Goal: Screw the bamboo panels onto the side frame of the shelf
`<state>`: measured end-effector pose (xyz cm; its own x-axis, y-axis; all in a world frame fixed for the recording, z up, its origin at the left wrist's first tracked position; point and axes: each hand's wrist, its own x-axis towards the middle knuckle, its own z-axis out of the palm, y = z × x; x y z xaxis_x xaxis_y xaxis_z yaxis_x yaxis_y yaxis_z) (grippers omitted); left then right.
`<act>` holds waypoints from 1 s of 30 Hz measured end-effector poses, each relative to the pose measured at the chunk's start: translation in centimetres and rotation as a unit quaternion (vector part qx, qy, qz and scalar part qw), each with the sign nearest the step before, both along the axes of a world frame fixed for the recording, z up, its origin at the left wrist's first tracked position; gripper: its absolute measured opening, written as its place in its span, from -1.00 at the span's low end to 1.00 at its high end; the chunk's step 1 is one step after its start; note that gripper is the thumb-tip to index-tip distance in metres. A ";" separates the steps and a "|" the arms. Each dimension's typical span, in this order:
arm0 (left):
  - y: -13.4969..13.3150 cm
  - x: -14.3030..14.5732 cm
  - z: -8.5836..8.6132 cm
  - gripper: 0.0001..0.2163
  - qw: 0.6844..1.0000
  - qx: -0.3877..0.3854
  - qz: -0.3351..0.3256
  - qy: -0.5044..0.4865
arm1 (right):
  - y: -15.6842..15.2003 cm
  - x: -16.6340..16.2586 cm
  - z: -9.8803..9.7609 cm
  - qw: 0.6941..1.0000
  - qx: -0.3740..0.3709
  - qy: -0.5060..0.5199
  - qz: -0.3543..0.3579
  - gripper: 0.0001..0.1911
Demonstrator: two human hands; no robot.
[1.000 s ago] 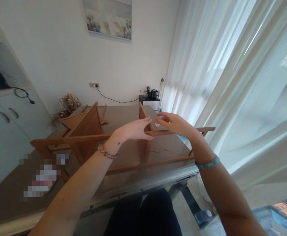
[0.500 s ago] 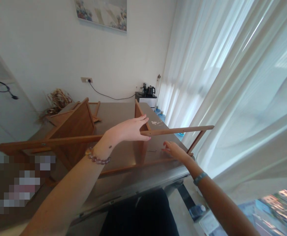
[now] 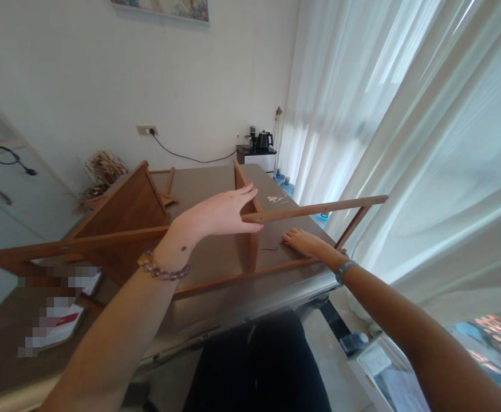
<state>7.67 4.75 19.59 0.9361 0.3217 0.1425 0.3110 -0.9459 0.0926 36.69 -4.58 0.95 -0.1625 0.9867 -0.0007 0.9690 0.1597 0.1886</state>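
A wooden shelf frame (image 3: 319, 209) lies on its side on the table (image 3: 202, 186). My left hand (image 3: 222, 213) is wrapped round its upper rail where a cross board (image 3: 253, 246) meets it, fingers above and thumb below. Inside the frame's right section, my right hand (image 3: 304, 241) rests low on the tabletop with its fingers stretched out. Just left of those fingertips lies a thin L-shaped metal key (image 3: 269, 249), apart from the hand. Small pale pieces (image 3: 277, 199) are scattered on the table beyond the rail.
A wide wooden panel (image 3: 123, 209) stands in the frame's left part, with more wooden parts (image 3: 169, 186) behind it. Papers (image 3: 63, 326) lie at the left. A kettle (image 3: 264, 141) sits on a far cabinet. Curtains (image 3: 340, 114) hang along the right.
My right hand has come down flatter onto the tabletop, its fingers nearer the metal key. My left hand keeps its hold on the frame. The view has tipped downward.
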 end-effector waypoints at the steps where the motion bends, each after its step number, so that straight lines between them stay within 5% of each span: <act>1: 0.0 0.0 0.1 -0.14 1.000 0.000 0.001 0.003 | 0.1 -0.1 0.0 1.000 0.005 0.009 -0.001 -0.82; 7: -0.6 0.1 0.6 -0.15 0.999 0.004 0.022 0.024 | -0.6 -0.6 0.8 0.985 0.112 0.106 -0.078 -0.73; 12: -0.7 -0.1 0.7 -0.19 1.000 0.005 0.018 0.018 | -2.7 -2.9 0.8 0.927 0.246 0.239 -0.150 -0.66; 17: -0.3 -0.2 0.5 -0.17 1.000 0.013 0.027 0.004 | -3.2 -9.0 1.1 0.732 0.448 0.492 -0.145 -0.72; 24: -1.0 -0.1 0.6 -0.21 1.000 -0.005 0.026 -0.002 | -1.7 -19.0 5.3 0.509 0.584 0.632 -0.028 -0.80; 26: -1.1 0.0 0.7 -0.25 1.000 0.003 0.029 0.003 | -1.2 -20.6 6.1 0.474 0.590 0.654 -0.018 -0.81; 30: -1.2 0.1 0.8 -0.26 0.999 0.010 0.031 0.002 | 0.2 -21.9 6.6 0.456 0.585 0.671 -0.009 -0.80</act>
<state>7.75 3.55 20.38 0.9147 0.3768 0.1458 0.3699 -0.9262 0.0727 14.76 -4.33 7.60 0.7653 0.1860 0.6162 0.3375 0.6993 -0.6302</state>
